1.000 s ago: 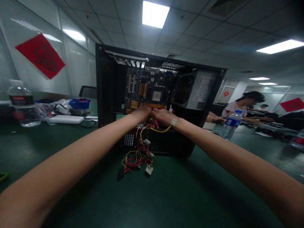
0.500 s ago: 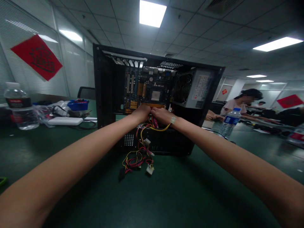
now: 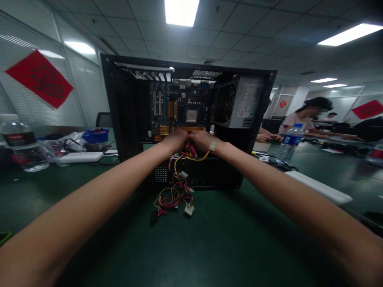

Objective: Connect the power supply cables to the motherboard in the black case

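Open-sided black computer case (image 3: 115, 119), standing on the green table (image 3: 209, 243), its interior facing my head camera; the motherboard (image 3: 183, 104) is mounted against the back wall, with the power supply (image 3: 249, 104) at upper right; I have the left hand (image 3: 178, 137) and the right hand (image 3: 202, 140) side by side at the board's lower edge, just below the orange memory slots (image 3: 195, 128), fingers curled; the fingertips are hidden from me, so I cannot tell whether either is clamped on anything; red and yellow power cables (image 3: 172, 201) emerge beneath the right hand and trail down to the tabletop, ending in a white Molex connector (image 3: 189, 209); at right, beyond the case, a blue-capped water bottle (image 3: 290, 141) stands near a seated co-worker (image 3: 293, 122).
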Demonstrator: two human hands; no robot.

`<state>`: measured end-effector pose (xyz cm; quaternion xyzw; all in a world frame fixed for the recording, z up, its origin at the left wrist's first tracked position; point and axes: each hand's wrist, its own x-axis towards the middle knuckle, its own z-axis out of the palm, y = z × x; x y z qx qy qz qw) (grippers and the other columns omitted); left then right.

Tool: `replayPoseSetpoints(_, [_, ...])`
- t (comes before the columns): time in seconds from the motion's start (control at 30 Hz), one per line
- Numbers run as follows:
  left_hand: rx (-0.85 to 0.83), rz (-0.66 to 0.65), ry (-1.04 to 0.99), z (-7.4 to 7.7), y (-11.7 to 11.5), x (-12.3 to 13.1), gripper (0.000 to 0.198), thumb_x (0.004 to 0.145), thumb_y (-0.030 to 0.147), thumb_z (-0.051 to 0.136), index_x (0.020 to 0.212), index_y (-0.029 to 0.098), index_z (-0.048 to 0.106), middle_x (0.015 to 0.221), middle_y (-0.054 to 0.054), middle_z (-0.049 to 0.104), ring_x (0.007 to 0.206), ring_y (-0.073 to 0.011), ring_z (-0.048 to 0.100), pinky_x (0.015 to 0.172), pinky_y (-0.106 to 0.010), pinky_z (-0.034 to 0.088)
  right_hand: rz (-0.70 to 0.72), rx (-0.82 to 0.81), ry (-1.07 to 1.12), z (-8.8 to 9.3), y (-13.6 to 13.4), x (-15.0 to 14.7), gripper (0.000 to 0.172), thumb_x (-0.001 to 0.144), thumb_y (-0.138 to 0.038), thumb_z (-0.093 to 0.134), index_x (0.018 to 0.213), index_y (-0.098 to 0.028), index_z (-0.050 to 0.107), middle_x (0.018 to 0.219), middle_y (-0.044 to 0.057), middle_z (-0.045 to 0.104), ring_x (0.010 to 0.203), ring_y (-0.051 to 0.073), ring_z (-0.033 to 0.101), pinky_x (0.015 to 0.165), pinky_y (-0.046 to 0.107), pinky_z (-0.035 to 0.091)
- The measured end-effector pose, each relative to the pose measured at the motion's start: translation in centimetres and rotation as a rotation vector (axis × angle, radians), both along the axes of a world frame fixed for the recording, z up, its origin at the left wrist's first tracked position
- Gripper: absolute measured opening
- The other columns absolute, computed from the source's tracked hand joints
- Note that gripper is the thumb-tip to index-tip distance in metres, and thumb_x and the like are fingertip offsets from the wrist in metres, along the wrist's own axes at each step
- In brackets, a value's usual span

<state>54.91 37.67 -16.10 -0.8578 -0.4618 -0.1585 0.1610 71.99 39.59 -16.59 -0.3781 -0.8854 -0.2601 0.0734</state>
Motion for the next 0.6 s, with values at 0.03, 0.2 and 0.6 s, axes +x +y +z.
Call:
replayPoseSetpoints(0.03, [0.002,0.006,0.007,0.0,0.0,0.0,0.03,0.089,0.009,0.054,0.109,0.008,0.077,0.114,-0.023,0.074,0.109,-0.0303,0.071,0.093,-0.034,0.054,0.019,-0.008,0.012,-0.1,0.2,0.2,0.025,0.1,-0.019,0.053,0.116,-0.009,0.068,0.115,0.017,0.068,0.108,0.028,0.068,0.085,0.032,0.049])
replayPoseSetpoints(0.2, [0.016,0.03,0.038,0.1,0.0,0.0,0.027,0.089,0.014,0.058,0.105,0.008,0.078,0.107,-0.022,0.075,0.104,-0.0314,0.072,0.089,-0.033,0.055,-0.05,-0.025,0.065,-0.3,0.6,0.8,0.024,0.099,-0.017,0.05,0.107,-0.009,0.071,0.111,0.018,0.07,0.104,0.028,0.069,0.077,0.029,0.046])
replayPoseSetpoints(0.6, [-0.026,0.047,0.039,0.2,-0.3,-0.3,0.026,0.086,0.012,0.061,0.105,0.01,0.079,0.107,-0.022,0.075,0.105,-0.0323,0.072,0.093,-0.036,0.054,-0.039,0.021,0.092,-0.1,-0.8,1.2,0.022,0.096,-0.018,0.052,0.105,-0.01,0.071,0.102,0.019,0.073,0.097,0.031,0.072,0.067,0.031,0.044])
